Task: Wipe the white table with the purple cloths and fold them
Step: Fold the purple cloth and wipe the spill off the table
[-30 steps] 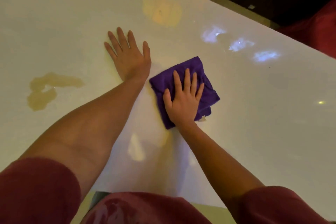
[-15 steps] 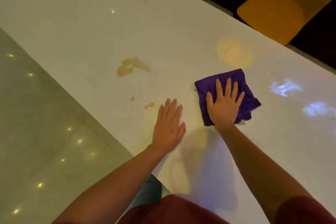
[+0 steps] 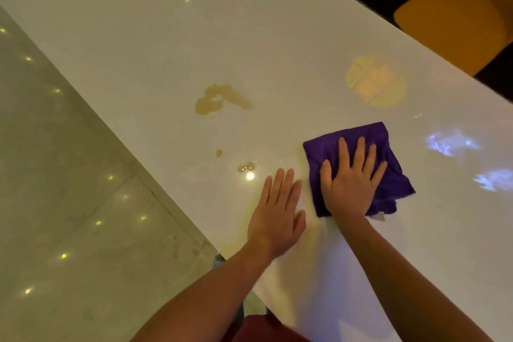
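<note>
A folded purple cloth (image 3: 388,147) lies on the white table (image 3: 155,44), right of centre. My right hand (image 3: 350,183) presses flat on the cloth with its fingers spread. Just to its left, my left hand (image 3: 277,216) rests palm-down on the bare tabletop, fingers together, holding nothing. A brown spill (image 3: 219,98) sits on the table beyond my left hand. Two small brown drops (image 3: 245,166) lie closer, just ahead of my left fingertips.
The table's near edge (image 3: 155,175) runs diagonally, with a glossy tiled floor (image 3: 69,216) below it on the left. An orange chair (image 3: 458,16) stands past the table's far edge at top right. Coloured light patches (image 3: 374,80) reflect on the tabletop.
The view has swung left, bringing the table edge and floor into sight. My left hand has drawn back from the spill to beside the cloth. My right hand stays flat on the cloth.
</note>
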Demonstrator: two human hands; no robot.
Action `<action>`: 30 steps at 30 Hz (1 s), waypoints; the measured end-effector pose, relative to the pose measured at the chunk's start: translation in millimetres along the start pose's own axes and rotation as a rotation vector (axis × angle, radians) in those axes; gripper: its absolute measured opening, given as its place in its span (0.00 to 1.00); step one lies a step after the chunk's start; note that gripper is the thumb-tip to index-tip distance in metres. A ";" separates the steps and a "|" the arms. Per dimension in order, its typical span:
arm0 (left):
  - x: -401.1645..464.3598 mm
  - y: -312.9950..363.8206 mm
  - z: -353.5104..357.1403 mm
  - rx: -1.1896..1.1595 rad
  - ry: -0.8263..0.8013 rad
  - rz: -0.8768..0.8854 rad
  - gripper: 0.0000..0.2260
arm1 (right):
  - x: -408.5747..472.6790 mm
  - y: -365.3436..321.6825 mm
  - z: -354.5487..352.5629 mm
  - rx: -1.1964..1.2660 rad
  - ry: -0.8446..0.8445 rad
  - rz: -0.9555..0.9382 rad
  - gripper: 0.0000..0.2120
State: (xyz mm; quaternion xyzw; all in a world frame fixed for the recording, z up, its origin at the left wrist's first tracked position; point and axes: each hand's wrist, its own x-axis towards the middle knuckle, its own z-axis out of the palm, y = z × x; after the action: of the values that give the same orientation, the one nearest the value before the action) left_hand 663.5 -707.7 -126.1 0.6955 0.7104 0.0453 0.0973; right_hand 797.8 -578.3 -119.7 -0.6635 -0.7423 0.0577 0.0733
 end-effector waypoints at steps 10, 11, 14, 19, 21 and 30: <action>-4.1 -22.2 -18.6 -0.392 0.029 0.097 0.24 | 107.1 -131.7 29.2 0.000 -0.089 0.008 0.35; -3.9 -34.1 -24.7 -0.496 0.050 0.108 0.21 | 109.8 -135.1 30.5 0.001 -0.091 0.014 0.35; 6.9 -103.2 -49.0 -0.569 0.167 0.109 0.16 | 96.2 -134.6 26.4 -0.003 -0.087 -0.018 0.34; 74.6 -263.7 -87.3 -0.359 0.379 -0.049 0.17 | 11.3 -152.0 27.6 -0.014 -0.067 -0.054 0.32; 105.9 -320.2 -95.3 -0.226 0.338 -0.182 0.22 | -14.2 -166.0 33.5 -0.020 -0.085 -0.053 0.31; 151.7 -414.8 -91.2 -0.032 0.202 -0.543 0.29 | 75.9 -212.6 44.8 -0.038 -0.042 0.023 0.32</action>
State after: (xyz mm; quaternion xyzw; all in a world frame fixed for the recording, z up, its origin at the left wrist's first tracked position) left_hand 236.9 -561.7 -131.2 0.4701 0.8760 0.0978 0.0455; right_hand 573.6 -526.4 -122.3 -0.6720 -0.7369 0.0582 0.0444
